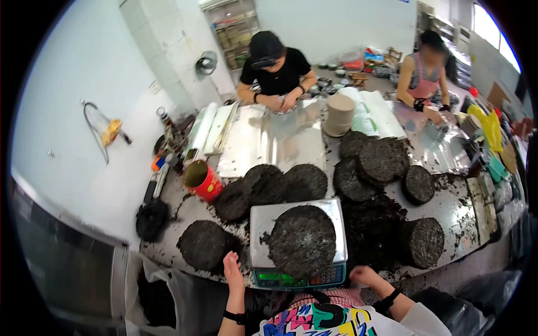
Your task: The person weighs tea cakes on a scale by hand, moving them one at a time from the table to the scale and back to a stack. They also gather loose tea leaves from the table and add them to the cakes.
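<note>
A round dark pressed cake (303,242) of coarse, crumbly material lies on the metal pan of a digital scale (259,224), whose green display is lit. My left hand (232,269) is held open beside the scale's left edge, fingers stretched upward, with nothing in it. Close to it rests another dark cake (203,245) on the table. My right hand (363,275) is at the scale's lower right corner, its fingers curled in and no object visible in them. A thick dark cake (423,243) stands on edge further right, beside a heap of loose dark crumbs (372,224).
Several more dark cakes (305,183) sit behind the scale, some stacked (383,161). A red tin (204,181) stands at left. Across the table, two people work at foil sheets (294,140). A lined sack (185,297) of dark material is at lower left.
</note>
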Motion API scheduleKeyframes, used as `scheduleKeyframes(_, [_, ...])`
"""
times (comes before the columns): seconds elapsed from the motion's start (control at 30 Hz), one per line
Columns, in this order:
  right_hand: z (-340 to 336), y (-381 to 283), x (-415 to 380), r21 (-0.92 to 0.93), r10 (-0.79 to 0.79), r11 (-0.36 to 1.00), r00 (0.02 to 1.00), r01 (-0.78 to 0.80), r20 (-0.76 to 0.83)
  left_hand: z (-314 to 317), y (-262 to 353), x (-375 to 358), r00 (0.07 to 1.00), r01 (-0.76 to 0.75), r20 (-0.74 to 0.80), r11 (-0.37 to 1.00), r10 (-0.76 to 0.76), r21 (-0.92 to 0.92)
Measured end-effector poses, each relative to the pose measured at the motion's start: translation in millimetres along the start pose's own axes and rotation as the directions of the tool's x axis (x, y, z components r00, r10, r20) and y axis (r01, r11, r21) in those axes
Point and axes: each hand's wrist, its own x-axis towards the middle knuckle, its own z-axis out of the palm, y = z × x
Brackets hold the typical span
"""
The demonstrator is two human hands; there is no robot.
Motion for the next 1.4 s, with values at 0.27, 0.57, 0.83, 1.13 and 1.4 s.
scheduleKeyframes(0.27, [17.7,50.2,21.6,-0.224,0.051,0.971,0.984,-0.089,-0.172,13.9,65.7,21.6,0.880,-0.368,0.395,0.906,0.265,0.211])
scheduleKeyframes(0.57, [-9.9,-24.5,-21.4,0.255,-0.083,0.961,0.989,0.112,-0.122,160.6,48.2,78.9,0.562,-0.637,0.768,0.753,0.308,0.164])
scheduleKeyframes(0.83, [-46.6,-91.9,31.6,0.716,-0.109,0.463,0.836,0.522,-0.538,202.0,45.7,14.6,0.678,-0.630,0.617,0.749,0.400,0.205])
scheduleKeyframes(1.13, [-112.8,-158.5,80.4,-0.632,-0.594,0.734,0.688,0.250,-0.417,201.4,37.4,22.0,0.562,-0.739,0.668,0.660,0.488,0.139])
scheduleKeyframes(1.4, [-88.2,-123.9,118.7,-0.484,-0.402,0.869,0.713,0.100,-0.575,204.0,44.0,19.8,0.568,-0.726,0.701,0.664,0.432,0.180])
